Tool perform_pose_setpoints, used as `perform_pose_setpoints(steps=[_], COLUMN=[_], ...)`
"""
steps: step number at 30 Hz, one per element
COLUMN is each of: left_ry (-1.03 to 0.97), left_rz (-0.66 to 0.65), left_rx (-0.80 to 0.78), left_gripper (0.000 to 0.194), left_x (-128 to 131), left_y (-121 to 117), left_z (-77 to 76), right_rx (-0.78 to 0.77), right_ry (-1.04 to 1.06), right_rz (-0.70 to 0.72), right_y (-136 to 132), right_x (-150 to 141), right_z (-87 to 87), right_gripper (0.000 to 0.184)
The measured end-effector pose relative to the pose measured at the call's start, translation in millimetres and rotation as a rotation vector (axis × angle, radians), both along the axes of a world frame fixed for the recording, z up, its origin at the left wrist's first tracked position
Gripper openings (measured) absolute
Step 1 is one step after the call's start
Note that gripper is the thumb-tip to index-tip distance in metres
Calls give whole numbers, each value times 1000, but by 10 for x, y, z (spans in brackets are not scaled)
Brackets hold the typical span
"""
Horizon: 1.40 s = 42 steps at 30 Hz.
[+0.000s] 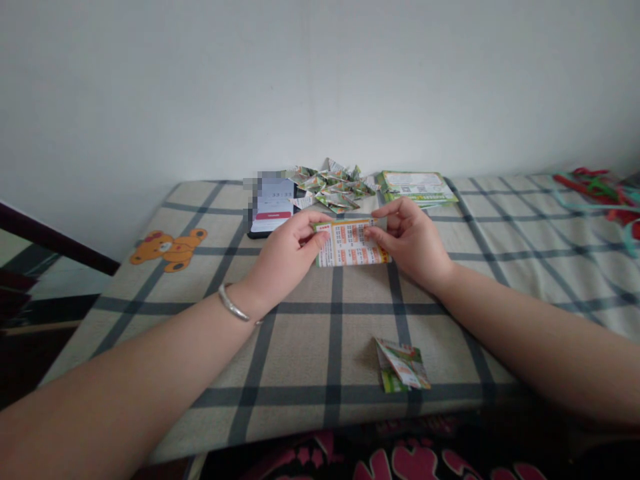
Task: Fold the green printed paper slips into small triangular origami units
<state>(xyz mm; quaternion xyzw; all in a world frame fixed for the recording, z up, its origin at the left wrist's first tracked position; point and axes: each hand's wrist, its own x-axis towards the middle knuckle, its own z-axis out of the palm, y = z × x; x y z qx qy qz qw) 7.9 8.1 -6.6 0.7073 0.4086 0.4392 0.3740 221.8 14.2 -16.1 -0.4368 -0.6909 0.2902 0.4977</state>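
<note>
A printed sheet of paper (345, 248) with orange and white rows of small characters is held up above the table between my two hands. My left hand (299, 240) pinches its left end, thumb on the face toward me. At the other end my right hand (407, 240) grips it with the thumb in front and fingers behind. Nearer to me lies a folded paper piece (401, 365) with a slanting flap. Beyond my hands sits a pile of folded paper shapes (337, 183) with pointed corners.
Behind my right hand is a stack of printed sheets (417, 187). A phone (273, 203) with a lit screen lies behind my left hand. Coloured strips (597, 190) lie at the far right. The checked tablecloth (295, 353) bears a bear picture (169, 249); a wall stands behind.
</note>
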Motion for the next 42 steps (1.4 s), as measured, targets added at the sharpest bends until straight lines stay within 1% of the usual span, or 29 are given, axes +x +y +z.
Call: perform_pose_setpoints(steps=[4, 10, 18, 21, 23, 27, 30, 32, 36, 42], left_ry=[-27, -10, -81, -72, -54, -10, 27, 25, -9, -8], left_rz=[2, 5, 24, 52, 58, 31, 23, 27, 29, 48], left_rx=[-3, 48, -3, -19, -20, 63, 135, 147, 127, 48], left_gripper=[25, 23, 19, 19, 20, 21, 22, 22, 21, 21], left_x=[-1, -5, 5, -2, -5, -9, -11, -12, -4, 9], left_y=[-6, -21, -48, -52, -48, -33, -29, -34, -51, -76], left_z=[-6, 0, 12, 9, 1, -21, -32, -36, -31, 4], right_rx=[-4, 5, -38, -68, -58, 1, 2, -5, -17, -54], right_ry=[-43, -103, -56, -35, -41, -73, -66, -53, -26, 12], right_rz=[-3, -18, -5, 23, 17, -15, -19, -20, -6, 21], right_y=[-8, -31, -55, -56, -52, -43, -41, -41, -39, -27], right_x=[16, 17, -10, -4, 3, 5, -4, -11, -15, -6], right_z=[17, 64, 95, 88, 78, 67, 65, 62, 44, 22], right_gripper=[23, 17, 16, 18, 18, 16, 14, 13, 15, 18])
